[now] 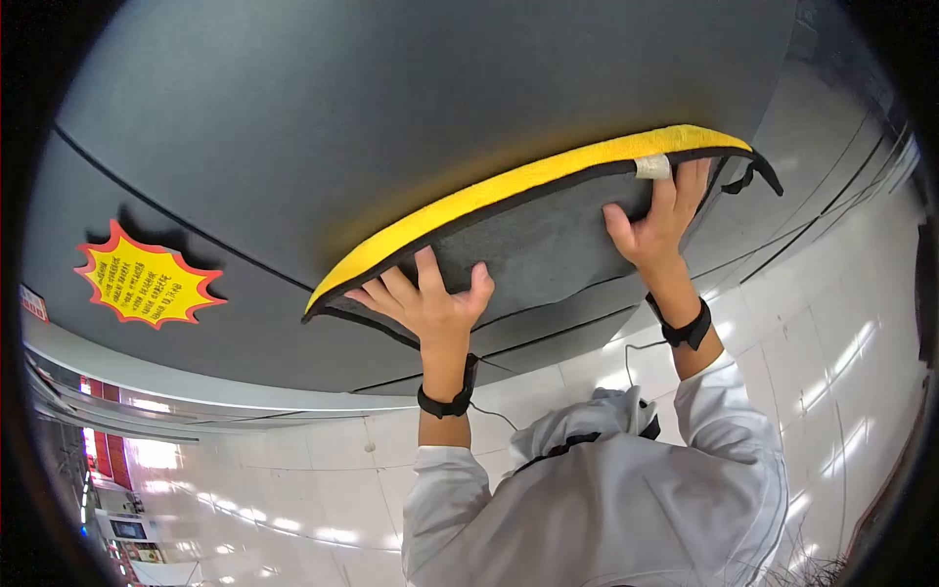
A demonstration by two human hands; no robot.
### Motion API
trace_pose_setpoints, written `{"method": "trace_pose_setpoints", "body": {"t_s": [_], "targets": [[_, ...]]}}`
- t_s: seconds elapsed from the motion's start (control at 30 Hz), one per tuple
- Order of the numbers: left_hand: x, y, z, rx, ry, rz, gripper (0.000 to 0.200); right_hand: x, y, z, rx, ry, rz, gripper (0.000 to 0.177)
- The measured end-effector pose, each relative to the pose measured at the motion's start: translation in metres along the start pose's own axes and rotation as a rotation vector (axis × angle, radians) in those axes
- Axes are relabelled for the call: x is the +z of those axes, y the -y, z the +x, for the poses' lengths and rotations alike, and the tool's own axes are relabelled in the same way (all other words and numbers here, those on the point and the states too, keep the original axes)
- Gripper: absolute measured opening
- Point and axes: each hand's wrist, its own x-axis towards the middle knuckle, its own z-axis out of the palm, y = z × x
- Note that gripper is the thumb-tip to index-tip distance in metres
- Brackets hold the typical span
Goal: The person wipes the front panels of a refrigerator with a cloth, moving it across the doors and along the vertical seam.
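Note:
A two-sided cloth (pixel 548 235), grey on the near face, with a yellow edge (pixel 509 178) and black binding, lies against a large dark grey panel (pixel 342 108). My left hand (pixel 430 305) presses on its left part, fingers spread towards the black binding and thumb standing apart. On the right part rests my right hand (pixel 660 230), fingers stretched up beside a whitish tag (pixel 653 167), thumb out to the side. The fingertips of both hands are partly hidden at the cloth's edge. Neither thumb closes on the cloth.
A yellow starburst sign (pixel 149 276) with a red border and handwriting is on the panel at left. A seam crosses the panel. Black bands with cables circle both wrists. Pale floor tiles (pixel 342 489) lie below; red panels (pixel 112 455) show at far left.

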Motion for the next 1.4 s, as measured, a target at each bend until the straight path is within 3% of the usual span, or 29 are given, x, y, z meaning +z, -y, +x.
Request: {"method": "trace_pose_setpoints", "body": {"t_s": [0.17,0.37,0.5,0.7,1.0,1.17,1.23,1.4], "targets": [[0.006,-0.002,-0.035,0.008,0.026,-0.002,0.064,-0.001,0.001,-0.038,0.035,0.064,-0.037,0.065],[0.007,-0.007,-0.089,-0.038,0.224,-0.009,0.056,0.003,0.001,-0.096,0.048,0.146,-0.004,0.066],[0.012,-0.006,-0.108,-0.017,0.191,-0.053,0.056,0.001,0.003,-0.116,0.066,0.191,0.004,0.066],[0.006,-0.006,-0.088,-0.012,0.206,-0.048,0.063,-0.002,0.007,-0.1,0.094,0.189,0.025,0.065],[-0.002,0.0,-0.005,0.009,0.024,-0.017,0.062,0.002,0.004,-0.011,0.043,0.02,0.029,0.066],[0.0,-0.001,-0.014,-0.005,0.056,-0.012,0.061,0.002,0.004,-0.02,0.043,0.044,0.024,0.067],[0.007,0.0,-0.028,-0.038,-0.03,-0.039,0.057,0.003,0.006,-0.029,0.028,0.032,0.026,0.067],[0.005,-0.006,-0.052,-0.085,0.075,0.008,0.051,0.004,0.004,-0.057,0.035,0.073,0.002,0.066]]}}
